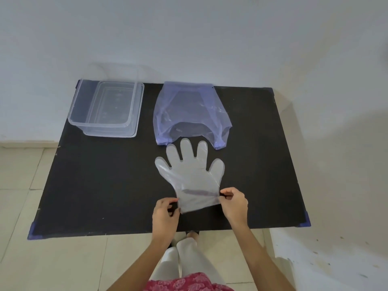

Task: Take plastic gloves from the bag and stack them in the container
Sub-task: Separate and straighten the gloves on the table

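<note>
**Glove held flat at its cuff; bag and container behind**

Container [107, 108]: clear plastic, rectangular, lidless; stands upright on the black desk [100, 185] in the upper left of the desk surface, near the far edge. No gloves visible inside.

Left hand [164, 213]: lower centre of frame, reaching over the near desk edge. Fingers [174, 201] closed in a pinch on the left corner of the glove's cuff.

Glove [192, 177]: translucent plastic, spread flat on the desk at centre frame, five fingers splayed and pointing toward the far edge, cuff toward the person. Middle fingertips lie at the mouth of the bag, touching or slightly overlapping its rim.

Bag [189, 112]: pale blue-violet thin plastic, lying on the desk in the upper centre, right of the container and apart from it; open mouth faces the person. Contents cannot be made out.

Right hand [234, 201]: lower centre-right. Fingers [225, 195] pinched shut on the right corner of the cuff, opposite the left hand, holding the cuff stretched between them.
</note>
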`<state>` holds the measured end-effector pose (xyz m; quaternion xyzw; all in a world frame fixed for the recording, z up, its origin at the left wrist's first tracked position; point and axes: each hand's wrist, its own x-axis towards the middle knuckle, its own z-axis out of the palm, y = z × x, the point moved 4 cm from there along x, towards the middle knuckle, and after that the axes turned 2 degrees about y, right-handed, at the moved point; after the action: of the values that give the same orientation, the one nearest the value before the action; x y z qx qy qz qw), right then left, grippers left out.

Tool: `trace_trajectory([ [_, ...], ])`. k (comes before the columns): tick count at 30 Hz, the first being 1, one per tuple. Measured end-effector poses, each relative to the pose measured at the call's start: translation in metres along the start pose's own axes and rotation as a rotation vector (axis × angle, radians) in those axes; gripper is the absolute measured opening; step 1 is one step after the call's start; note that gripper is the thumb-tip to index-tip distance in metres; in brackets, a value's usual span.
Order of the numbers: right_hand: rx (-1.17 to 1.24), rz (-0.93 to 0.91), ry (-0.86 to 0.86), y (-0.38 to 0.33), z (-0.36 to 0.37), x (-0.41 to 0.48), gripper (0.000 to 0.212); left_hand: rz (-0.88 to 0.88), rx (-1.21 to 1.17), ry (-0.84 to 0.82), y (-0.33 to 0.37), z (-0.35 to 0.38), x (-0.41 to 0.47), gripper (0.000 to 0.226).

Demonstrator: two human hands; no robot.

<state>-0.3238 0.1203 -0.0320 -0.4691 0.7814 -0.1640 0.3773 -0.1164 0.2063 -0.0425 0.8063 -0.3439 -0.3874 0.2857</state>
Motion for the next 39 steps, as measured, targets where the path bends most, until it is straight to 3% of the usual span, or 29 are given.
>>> trace_trajectory([
  [7, -0.237, -0.200, -0.020, 0.010, 0.003, -0.005, 0.025, 0.329, 0.342, 0.017, -0.008, 0.006, -0.007, 0.033],
  [10, -0.264, -0.200, -0.056, 0.013, 0.006, -0.006, 0.028, 0.402, 0.404, 0.023, -0.009, 0.012, -0.005, 0.031],
  [16, -0.202, -0.162, -0.086, 0.015, 0.006, -0.007, 0.029, 0.383, 0.397, 0.063, -0.009, 0.013, 0.000, 0.016],
  [25, -0.082, -0.096, -0.084, 0.013, 0.000, -0.004, 0.028, 0.275, 0.252, 0.065, 0.003, 0.008, 0.002, 0.014],
  [29, 0.056, 0.008, -0.072, 0.010, -0.004, -0.003, 0.021, 0.195, 0.076, 0.064, 0.015, 0.002, 0.004, 0.010],
  [35, 0.342, 0.400, -0.207, 0.010, 0.007, -0.001, 0.044, 0.118, -0.117, 0.085, 0.028, -0.006, 0.006, 0.012],
  [39, 0.466, 0.528, -0.298, 0.000, 0.009, 0.000, 0.046, 0.075, -0.195, 0.079, 0.027, -0.005, 0.006, 0.014],
])
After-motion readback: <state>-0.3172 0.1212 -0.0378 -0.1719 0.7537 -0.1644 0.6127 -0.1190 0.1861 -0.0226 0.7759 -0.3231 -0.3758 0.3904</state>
